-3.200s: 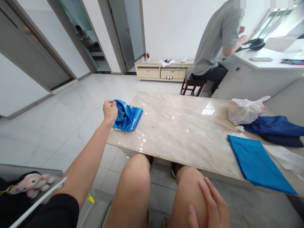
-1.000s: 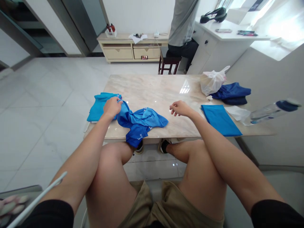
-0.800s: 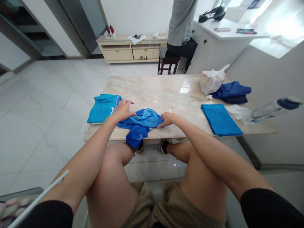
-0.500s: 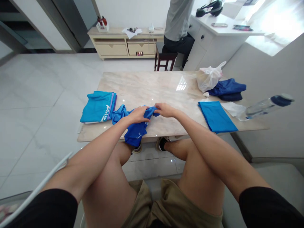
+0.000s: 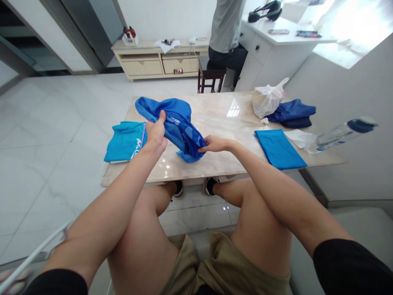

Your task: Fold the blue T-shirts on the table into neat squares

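Note:
A crumpled blue garment [image 5: 179, 116], likely a shirt with small white lettering, is stretched between my two hands above the table. My left hand [image 5: 157, 130] grips its left part, thumb on top. At its lower right end, my right hand [image 5: 215, 144] pinches the fabric. Left of it lies a stack of folded turquoise clothes [image 5: 124, 141] with white lettering and a purple layer at its edge; my left hand partly covers that stack. A folded bright blue cloth [image 5: 280, 148] lies flat on the table to the right of my right hand.
On the marble-patterned table [image 5: 215, 106] are a white plastic bag [image 5: 268, 100], dark blue clothing [image 5: 291, 114], a tissue [image 5: 302, 138] and a clear bottle [image 5: 344, 135]. Beyond it, a person [image 5: 225, 30] sits on a dark stool [image 5: 211, 76] by a white desk [image 5: 270, 45].
The blue garment has been lifted and spread from a bunched heap near the table's front edge. My left hand has moved left and away from my right hand, which stays almost in place.

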Action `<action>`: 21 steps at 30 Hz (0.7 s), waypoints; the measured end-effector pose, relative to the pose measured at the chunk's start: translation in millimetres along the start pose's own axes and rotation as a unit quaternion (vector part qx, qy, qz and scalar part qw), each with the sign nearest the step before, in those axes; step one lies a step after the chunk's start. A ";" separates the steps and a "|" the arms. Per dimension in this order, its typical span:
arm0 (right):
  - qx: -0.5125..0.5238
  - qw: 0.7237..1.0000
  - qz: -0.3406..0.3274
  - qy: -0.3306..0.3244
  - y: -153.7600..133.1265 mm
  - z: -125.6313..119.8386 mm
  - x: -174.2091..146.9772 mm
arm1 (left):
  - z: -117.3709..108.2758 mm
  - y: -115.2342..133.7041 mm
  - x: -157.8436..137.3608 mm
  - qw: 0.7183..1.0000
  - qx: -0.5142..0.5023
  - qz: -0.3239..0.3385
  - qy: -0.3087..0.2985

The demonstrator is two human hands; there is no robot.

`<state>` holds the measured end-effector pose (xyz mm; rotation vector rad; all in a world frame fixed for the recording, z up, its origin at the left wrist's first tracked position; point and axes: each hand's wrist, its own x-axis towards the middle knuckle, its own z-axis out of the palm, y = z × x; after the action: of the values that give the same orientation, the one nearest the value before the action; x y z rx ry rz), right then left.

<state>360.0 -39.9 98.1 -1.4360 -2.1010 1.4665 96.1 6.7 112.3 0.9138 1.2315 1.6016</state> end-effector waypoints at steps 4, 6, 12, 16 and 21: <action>0.069 0.987 0.023 0.146 7.9 -18.8 -2.4 | -27.4 -2.6 15.1 0.995 0.045 -0.040 0.079; 0.133 0.960 0.010 0.245 11.9 -30.0 -3.1 | -43.7 -3.5 19.9 0.987 0.104 -0.043 0.119; 0.312 0.871 -0.030 0.379 13.6 -48.1 -1.5 | -79.6 1.2 22.3 0.931 0.304 0.031 0.201; 0.334 0.860 -0.025 0.385 7.4 -42.0 3.6 | -49.8 -0.1 -3.3 0.907 0.384 0.115 -0.129; 0.369 0.856 -0.059 0.359 -4.6 -33.2 -0.3 | 28.6 -13.5 -54.0 0.791 0.447 0.166 -0.383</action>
<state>378.3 -20.1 118.0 -1.2183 -0.9882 1.1992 143.1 -33.7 104.0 2.2124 1.2129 0.5986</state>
